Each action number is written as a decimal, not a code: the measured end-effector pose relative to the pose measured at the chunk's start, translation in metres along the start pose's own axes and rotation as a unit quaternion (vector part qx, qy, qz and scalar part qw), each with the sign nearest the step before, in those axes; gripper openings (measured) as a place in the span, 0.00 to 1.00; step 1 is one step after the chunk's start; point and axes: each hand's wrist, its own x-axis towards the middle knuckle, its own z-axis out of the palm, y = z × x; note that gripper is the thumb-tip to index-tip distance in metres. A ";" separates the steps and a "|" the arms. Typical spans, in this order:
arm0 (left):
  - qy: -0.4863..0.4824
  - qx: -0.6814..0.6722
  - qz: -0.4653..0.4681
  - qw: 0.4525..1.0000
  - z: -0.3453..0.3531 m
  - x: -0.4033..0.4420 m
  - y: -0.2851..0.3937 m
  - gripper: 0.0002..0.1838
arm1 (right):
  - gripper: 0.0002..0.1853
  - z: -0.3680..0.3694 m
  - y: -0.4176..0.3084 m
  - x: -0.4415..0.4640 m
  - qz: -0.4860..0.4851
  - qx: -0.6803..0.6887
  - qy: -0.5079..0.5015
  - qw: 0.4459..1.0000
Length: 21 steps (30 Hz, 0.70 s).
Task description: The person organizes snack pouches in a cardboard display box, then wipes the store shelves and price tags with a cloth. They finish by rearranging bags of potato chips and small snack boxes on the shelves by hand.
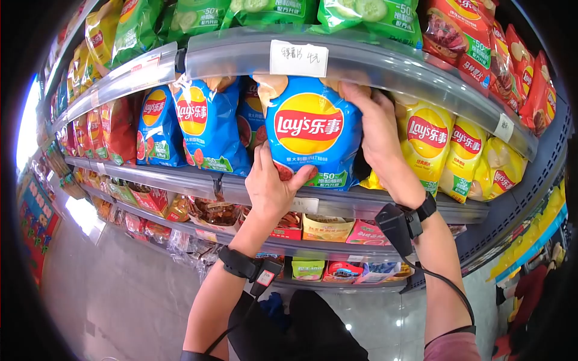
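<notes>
A blue Lay's bag of potato chips (313, 135) stands upright at the front of the middle shelf, between my two hands. My left hand (271, 186) grips its lower left edge, with the thumb across the front near the bottom. At the upper right corner, my right hand (373, 120) is closed on the bag, some of its fingers hidden behind it or under the shelf lip. Another blue chip bag (208, 123) leans just to the left. Yellow chip bags (427, 141) stand right of my right wrist. Both wrists wear black bands with small devices and cables.
A clear price strip with a handwritten label (298, 57) runs just above my hands. Green chip bags (367, 18) and red ones (460, 36) fill the upper shelf. Boxed snacks (327, 228) sit on the shelf below. Grey tiled floor (132, 289) lies underneath.
</notes>
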 end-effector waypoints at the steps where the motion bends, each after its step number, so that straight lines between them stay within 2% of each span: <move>1: -0.006 -0.005 -0.010 1.000 -0.002 0.000 0.001 0.43 | 0.17 0.002 0.002 0.001 -0.005 -0.001 -0.001 1.000; 3: -0.008 -0.013 -0.016 1.000 -0.002 0.002 0.004 0.43 | 0.14 0.004 0.008 0.003 -0.017 -0.026 0.025 0.999; 4: -0.010 0.000 -0.018 1.000 -0.001 0.001 0.004 0.43 | 0.21 0.002 0.007 0.002 -0.009 -0.037 0.009 0.999; 5: -0.012 0.014 -0.019 1.000 -0.001 0.000 0.003 0.43 | 0.21 0.000 0.002 -0.002 -0.012 -0.036 0.008 0.999; 7: -0.037 0.008 -0.030 0.999 -0.004 0.001 0.004 0.45 | 0.30 -0.003 -0.014 -0.018 -0.037 -0.215 0.001 0.976; 9: -0.018 -0.009 0.000 1.000 -0.008 0.003 0.008 0.48 | 0.36 -0.019 0.002 -0.047 -0.193 -0.274 -0.002 0.942; 10: 0.006 0.001 0.054 0.999 -0.011 0.001 0.007 0.49 | 0.33 -0.025 -0.003 -0.068 -0.244 -0.354 -0.030 0.903; 11: 0.007 0.001 0.056 0.998 -0.016 -0.005 0.004 0.49 | 0.31 -0.034 -0.009 -0.087 -0.292 -0.430 -0.057 0.853; 13: 0.040 0.054 0.170 0.983 -0.025 -0.017 -0.006 0.47 | 0.28 -0.072 0.012 -0.109 -0.423 -0.526 -0.175 0.717; 14: 0.033 0.069 0.198 0.977 -0.028 -0.019 -0.007 0.44 | 0.28 -0.085 0.019 -0.117 -0.423 -0.526 -0.171 0.717; 16: 0.008 0.087 0.208 0.974 -0.024 -0.023 -0.022 0.44 | 0.22 -0.100 0.031 -0.126 -0.393 -0.591 -0.206 0.673; 18: -0.026 0.107 0.218 0.970 -0.023 -0.024 -0.032 0.41 | 0.22 -0.107 0.038 -0.124 -0.393 -0.591 -0.199 0.676; 19: -0.030 0.107 0.218 0.970 -0.022 -0.026 -0.035 0.41 | 0.21 -0.110 0.040 -0.123 -0.395 -0.594 -0.190 0.675; 20: -0.023 0.111 0.222 0.968 -0.019 -0.027 -0.038 0.40 | 0.18 -0.111 0.043 -0.121 -0.416 -0.614 -0.194 0.642; 21: -0.016 0.115 0.226 0.967 -0.016 -0.028 -0.041 0.39 | 0.18 -0.112 0.045 -0.122 -0.414 -0.615 -0.193 0.642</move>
